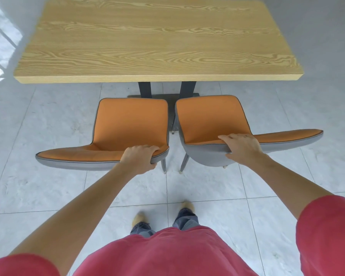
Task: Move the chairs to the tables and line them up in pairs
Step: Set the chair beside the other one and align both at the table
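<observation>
Orange-seated left chair (127, 124): left hand (138, 158) grips its backrest top, fingers curled over the edge, centre frame | right hand (242, 149) grips right chair (209, 120) backrest top likewise | chairs side by side, nearly touching, seats facing wooden table (157, 42), upper frame; grey tile floor (38, 186) beneath

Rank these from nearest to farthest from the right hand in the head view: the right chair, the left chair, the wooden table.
1. Right chair: the right hand grips its backrest's top edge.
2. Left chair: just beside, to the left, gripped by the left hand.
3. Wooden table: farthest, ahead of both chairs.
</observation>
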Motion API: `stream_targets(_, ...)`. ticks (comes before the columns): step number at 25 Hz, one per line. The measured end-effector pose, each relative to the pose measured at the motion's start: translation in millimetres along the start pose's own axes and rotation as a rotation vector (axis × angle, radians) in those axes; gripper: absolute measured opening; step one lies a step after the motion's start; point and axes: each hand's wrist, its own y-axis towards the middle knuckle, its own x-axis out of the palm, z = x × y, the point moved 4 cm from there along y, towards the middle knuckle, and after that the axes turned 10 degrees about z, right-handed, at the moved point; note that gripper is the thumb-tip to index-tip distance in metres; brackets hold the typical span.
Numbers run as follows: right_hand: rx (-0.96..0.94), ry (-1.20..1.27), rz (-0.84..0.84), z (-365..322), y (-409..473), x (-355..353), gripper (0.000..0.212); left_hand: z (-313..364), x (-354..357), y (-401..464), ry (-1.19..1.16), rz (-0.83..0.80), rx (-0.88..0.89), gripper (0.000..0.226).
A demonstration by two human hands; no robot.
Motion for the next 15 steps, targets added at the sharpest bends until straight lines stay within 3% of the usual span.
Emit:
stream_targets(4,-0.123,0.013,0.015,3,11,1,0.046,2,-4,-3,0.0,0.004,-0.043,0.05)
stream_targets(15,-0.305,-0.099,0.103,-10,12,0,0.043,4,-3,-2,0.073,-0.004,-0.032,0.047)
